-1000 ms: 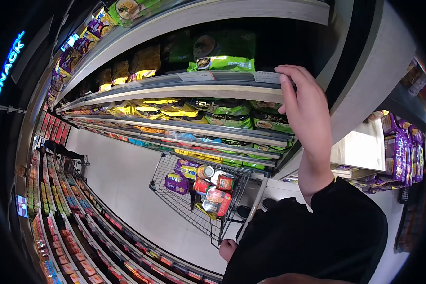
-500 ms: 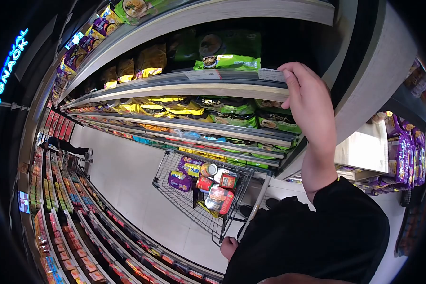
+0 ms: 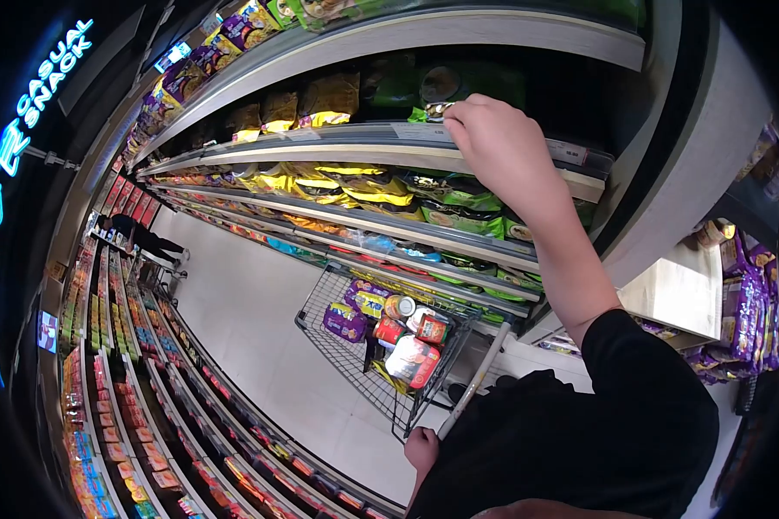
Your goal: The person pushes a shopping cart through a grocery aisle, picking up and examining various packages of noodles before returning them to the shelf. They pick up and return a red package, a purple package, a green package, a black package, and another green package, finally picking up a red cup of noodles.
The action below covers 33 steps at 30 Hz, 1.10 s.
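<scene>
My right hand point(image 3: 506, 143) is at a shelf near the top, its fingers closed at the front edge of a green noodle packet point(image 3: 420, 113). Most of that packet is behind the hand or in the shelf's shade. Low in the view, my left hand point(image 3: 421, 448) is curled at the near end of the shopping cart handle point(image 3: 476, 381). The wire shopping cart point(image 3: 342, 368) holds purple packets point(image 3: 344, 321), several cans, and a red-and-white package point(image 3: 412, 361).
Shelves of yellow and green packets point(image 3: 381, 195) run along the top. A long rack of packaged snacks point(image 3: 156, 424) lines the lower left. Pale floor point(image 3: 225, 285) lies between them, with a person point(image 3: 147, 240) far down the aisle. Purple packs point(image 3: 744, 303) hang at right.
My right hand has moved left, from the shelf's edge by a price label to the green noodle packet. The view has shifted a little. My left hand stays at the cart handle.
</scene>
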Available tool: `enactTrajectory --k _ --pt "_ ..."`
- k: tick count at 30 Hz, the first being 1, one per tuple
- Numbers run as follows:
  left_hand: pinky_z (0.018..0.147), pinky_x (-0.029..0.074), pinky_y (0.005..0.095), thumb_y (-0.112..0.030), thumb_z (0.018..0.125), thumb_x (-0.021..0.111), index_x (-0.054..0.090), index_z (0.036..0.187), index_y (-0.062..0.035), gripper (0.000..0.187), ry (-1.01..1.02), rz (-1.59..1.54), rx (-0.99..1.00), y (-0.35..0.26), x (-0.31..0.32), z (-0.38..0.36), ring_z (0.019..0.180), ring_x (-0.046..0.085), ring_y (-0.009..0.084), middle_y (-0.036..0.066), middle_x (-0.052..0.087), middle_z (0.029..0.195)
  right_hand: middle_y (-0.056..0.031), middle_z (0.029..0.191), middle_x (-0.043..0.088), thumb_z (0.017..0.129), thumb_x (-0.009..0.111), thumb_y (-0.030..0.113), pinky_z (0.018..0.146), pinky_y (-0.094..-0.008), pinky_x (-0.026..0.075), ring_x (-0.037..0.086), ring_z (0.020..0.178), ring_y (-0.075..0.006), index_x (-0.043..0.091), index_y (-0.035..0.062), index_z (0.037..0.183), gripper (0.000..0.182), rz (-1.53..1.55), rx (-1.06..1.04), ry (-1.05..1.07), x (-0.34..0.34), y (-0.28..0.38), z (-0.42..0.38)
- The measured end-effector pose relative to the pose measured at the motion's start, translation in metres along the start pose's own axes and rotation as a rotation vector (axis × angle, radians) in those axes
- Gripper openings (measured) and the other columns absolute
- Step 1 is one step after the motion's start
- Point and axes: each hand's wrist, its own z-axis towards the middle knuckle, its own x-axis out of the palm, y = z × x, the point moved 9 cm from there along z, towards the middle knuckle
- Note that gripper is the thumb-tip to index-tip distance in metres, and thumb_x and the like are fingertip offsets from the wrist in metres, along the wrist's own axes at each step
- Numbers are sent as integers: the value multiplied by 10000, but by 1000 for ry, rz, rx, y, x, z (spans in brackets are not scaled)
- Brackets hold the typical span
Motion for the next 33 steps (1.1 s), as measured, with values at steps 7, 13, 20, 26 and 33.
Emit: enactTrajectory --k 7,13,20,26,33 --pt "670 547 537 -245 931 637 724 784 -37 269 -30 -28 26 1 -3 2 722 698 441 213 695 740 -164 1010 752 1024 621 190 844 -495 608 742 966 -373 759 23 996 219 -6 94 21 14 -1 10" --pt "679 558 534 -262 927 643 734 798 -38 273 -6 -36 8 6 1 5 727 707 444 214 701 745 -161 1025 756 1038 601 201 874 -498 594 737 990 -375 759 28 1024 234 34 101 -10 13 3 11" --pt "679 563 532 -266 926 647 745 813 -44 268 14 -41 5 8 -2 6 726 711 442 212 707 748 -130 1084 753 1037 621 210 870 -498 590 737 989 -375 760 48 1138 236 -82 29 28 23 13 9" --pt "688 567 533 -274 928 652 748 820 -45 271 10 -81 -7 12 -2 7 738 716 436 201 719 769 -107 1085 730 1017 660 154 820 -433 595 736 962 -347 720 60 1128 157 311 34 -232 1 37 -28" --pt "697 565 529 -270 938 654 723 826 -44 261 49 -79 14 18 -1 15 769 717 435 202 720 796 -117 952 759 989 646 191 722 -482 598 743 835 -359 724 86 1106 175 346 -337 651 225 47 -245"
